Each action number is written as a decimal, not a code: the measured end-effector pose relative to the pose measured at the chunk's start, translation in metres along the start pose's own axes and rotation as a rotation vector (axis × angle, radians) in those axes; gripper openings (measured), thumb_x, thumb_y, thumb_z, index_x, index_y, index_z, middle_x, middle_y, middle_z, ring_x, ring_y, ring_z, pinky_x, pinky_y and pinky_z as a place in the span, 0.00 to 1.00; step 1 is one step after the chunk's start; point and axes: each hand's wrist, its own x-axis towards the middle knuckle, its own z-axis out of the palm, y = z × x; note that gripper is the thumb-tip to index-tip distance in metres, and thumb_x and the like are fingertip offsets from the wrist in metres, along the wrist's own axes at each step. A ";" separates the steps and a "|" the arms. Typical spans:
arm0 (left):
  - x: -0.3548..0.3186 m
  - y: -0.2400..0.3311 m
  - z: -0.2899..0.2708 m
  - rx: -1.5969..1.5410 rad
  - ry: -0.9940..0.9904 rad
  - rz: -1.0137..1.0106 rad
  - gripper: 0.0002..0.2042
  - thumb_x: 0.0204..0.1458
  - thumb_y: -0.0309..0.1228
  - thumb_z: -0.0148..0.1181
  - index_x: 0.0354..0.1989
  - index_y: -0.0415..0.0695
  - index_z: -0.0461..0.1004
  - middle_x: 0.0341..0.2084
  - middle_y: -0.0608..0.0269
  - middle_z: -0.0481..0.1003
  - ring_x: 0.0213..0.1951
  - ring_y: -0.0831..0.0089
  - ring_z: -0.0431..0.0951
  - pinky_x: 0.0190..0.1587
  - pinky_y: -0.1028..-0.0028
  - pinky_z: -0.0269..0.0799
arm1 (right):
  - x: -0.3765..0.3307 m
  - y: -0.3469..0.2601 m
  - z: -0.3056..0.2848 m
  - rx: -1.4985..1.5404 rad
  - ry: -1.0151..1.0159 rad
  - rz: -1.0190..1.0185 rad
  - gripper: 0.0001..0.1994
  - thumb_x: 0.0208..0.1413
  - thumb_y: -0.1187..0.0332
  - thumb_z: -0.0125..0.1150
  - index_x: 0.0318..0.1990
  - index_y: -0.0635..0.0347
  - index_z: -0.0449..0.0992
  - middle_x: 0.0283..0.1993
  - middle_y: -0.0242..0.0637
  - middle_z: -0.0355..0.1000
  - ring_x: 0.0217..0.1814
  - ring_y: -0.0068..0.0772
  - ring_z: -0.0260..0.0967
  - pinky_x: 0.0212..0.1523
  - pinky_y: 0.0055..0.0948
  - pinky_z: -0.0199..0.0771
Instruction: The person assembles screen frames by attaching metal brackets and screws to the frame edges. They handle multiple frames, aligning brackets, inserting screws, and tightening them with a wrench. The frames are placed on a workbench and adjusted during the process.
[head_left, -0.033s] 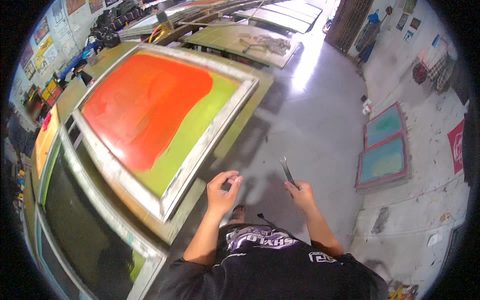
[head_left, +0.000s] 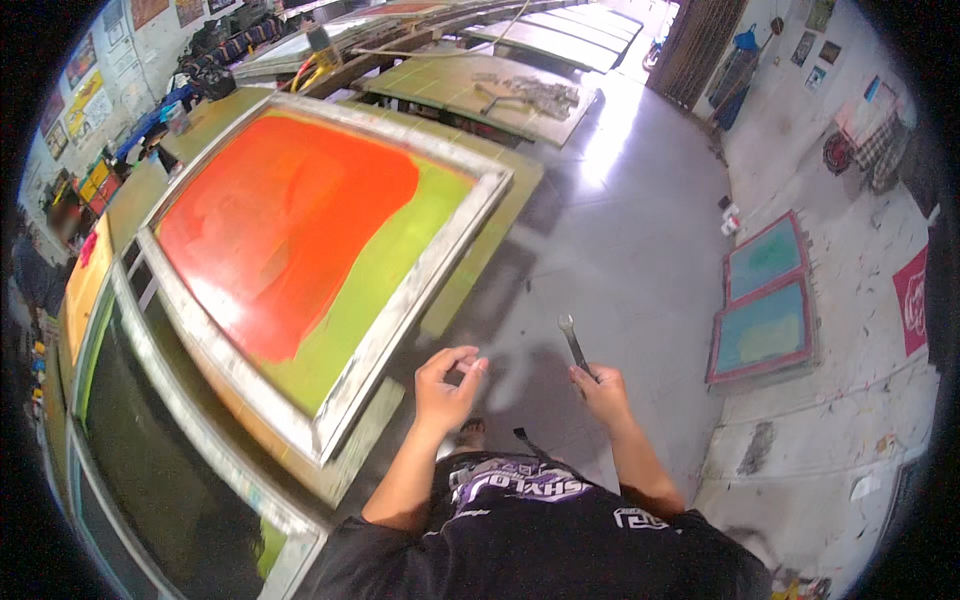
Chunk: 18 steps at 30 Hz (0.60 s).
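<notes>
My right hand (head_left: 603, 392) is closed around the lower end of a dark metal wrench (head_left: 574, 343), which points up and away over the grey floor. My left hand (head_left: 447, 385) hovers beside it with fingers curled and thumb apart, nothing visible in it. It is just off the near corner of a large metal-framed printing screen (head_left: 400, 318). The screen's mesh is coated orange with a green margin, and it lies flat on a yellow-green table (head_left: 478, 275).
A second frame with dark green mesh (head_left: 150, 450) lies at the lower left. Two teal screens in red frames (head_left: 765, 300) rest on the floor by the right wall. More tables (head_left: 470, 85) stand farther back. Concrete floor (head_left: 630, 230) runs between.
</notes>
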 end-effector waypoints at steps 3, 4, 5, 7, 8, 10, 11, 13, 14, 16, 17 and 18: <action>0.064 -0.008 0.040 0.037 -0.031 0.061 0.09 0.43 0.25 0.63 0.33 0.37 0.75 0.25 0.58 0.76 0.26 0.73 0.76 0.34 0.76 0.69 | 0.077 0.004 -0.022 0.019 0.069 -0.022 0.11 0.53 0.65 0.59 0.23 0.62 0.73 0.15 0.24 0.60 0.15 0.15 0.53 0.15 0.19 0.53; 0.082 -0.009 0.053 0.046 -0.041 0.068 0.09 0.43 0.25 0.63 0.33 0.37 0.75 0.25 0.58 0.76 0.26 0.73 0.76 0.34 0.76 0.69 | 0.099 0.008 -0.029 0.046 0.102 0.014 0.11 0.52 0.65 0.59 0.23 0.62 0.73 0.14 0.24 0.60 0.14 0.15 0.52 0.15 0.19 0.52; 0.099 -0.005 0.066 0.057 -0.060 0.030 0.09 0.42 0.25 0.63 0.33 0.37 0.75 0.25 0.58 0.76 0.26 0.73 0.76 0.33 0.76 0.69 | 0.122 0.014 -0.036 0.072 0.132 0.050 0.11 0.52 0.65 0.59 0.23 0.62 0.73 0.14 0.24 0.59 0.14 0.15 0.52 0.15 0.20 0.52; 0.133 -0.010 0.092 0.061 -0.116 0.051 0.08 0.44 0.24 0.63 0.33 0.37 0.75 0.27 0.59 0.76 0.28 0.75 0.75 0.34 0.77 0.69 | 0.170 0.033 -0.050 0.153 0.162 0.112 0.11 0.52 0.65 0.59 0.24 0.63 0.73 0.14 0.24 0.59 0.13 0.15 0.52 0.14 0.20 0.52; 0.151 -0.014 0.108 0.060 -0.137 0.060 0.08 0.44 0.24 0.62 0.33 0.37 0.75 0.27 0.60 0.76 0.29 0.77 0.74 0.35 0.78 0.68 | 0.199 0.043 -0.059 0.189 0.173 0.139 0.11 0.52 0.65 0.59 0.24 0.63 0.74 0.14 0.24 0.58 0.13 0.16 0.52 0.14 0.20 0.52; 0.190 -0.022 0.142 0.046 -0.101 0.085 0.08 0.41 0.22 0.64 0.32 0.37 0.75 0.26 0.57 0.75 0.26 0.73 0.76 0.33 0.76 0.69 | 0.267 0.061 -0.086 0.089 0.221 0.064 0.11 0.53 0.66 0.58 0.24 0.63 0.74 0.15 0.24 0.58 0.14 0.16 0.52 0.14 0.20 0.52; 0.210 -0.024 0.158 0.052 -0.087 0.089 0.08 0.41 0.22 0.64 0.32 0.37 0.74 0.25 0.58 0.75 0.26 0.73 0.75 0.33 0.77 0.69 | 0.301 0.066 -0.096 0.042 0.242 0.024 0.10 0.53 0.66 0.58 0.24 0.63 0.73 0.15 0.24 0.58 0.14 0.16 0.52 0.14 0.20 0.52; 0.243 -0.028 0.188 0.075 -0.055 0.091 0.08 0.42 0.22 0.63 0.32 0.37 0.74 0.25 0.58 0.75 0.26 0.73 0.75 0.33 0.77 0.69 | 0.369 0.044 -0.108 0.136 0.256 -0.030 0.10 0.53 0.66 0.58 0.24 0.63 0.73 0.16 0.24 0.58 0.15 0.16 0.52 0.14 0.20 0.52; 0.269 -0.028 0.208 0.074 -0.026 0.111 0.08 0.42 0.22 0.63 0.32 0.37 0.74 0.25 0.58 0.75 0.26 0.73 0.75 0.33 0.77 0.69 | 0.412 0.027 -0.120 0.173 0.269 -0.074 0.10 0.53 0.66 0.57 0.24 0.62 0.73 0.17 0.24 0.58 0.15 0.16 0.52 0.14 0.20 0.51; 0.315 -0.031 0.247 0.091 -0.002 0.085 0.09 0.42 0.21 0.63 0.32 0.36 0.74 0.26 0.57 0.75 0.27 0.73 0.74 0.33 0.77 0.68 | 0.494 0.009 -0.140 0.040 0.228 -0.191 0.15 0.51 0.60 0.56 0.28 0.66 0.73 0.19 0.35 0.65 0.23 0.23 0.58 0.26 0.28 0.59; 0.332 -0.028 0.262 0.086 0.005 0.043 0.09 0.43 0.21 0.62 0.34 0.36 0.74 0.27 0.59 0.75 0.29 0.74 0.74 0.35 0.77 0.68 | 0.524 -0.020 -0.143 -0.022 0.182 -0.198 0.14 0.52 0.60 0.56 0.29 0.66 0.73 0.19 0.36 0.66 0.23 0.23 0.58 0.27 0.29 0.59; 0.348 -0.022 0.270 0.093 0.007 -0.001 0.10 0.44 0.22 0.62 0.36 0.36 0.74 0.28 0.60 0.75 0.31 0.75 0.74 0.37 0.77 0.68 | 0.548 -0.057 -0.142 -0.072 0.132 -0.200 0.14 0.52 0.61 0.55 0.29 0.66 0.73 0.19 0.36 0.66 0.23 0.23 0.58 0.27 0.29 0.59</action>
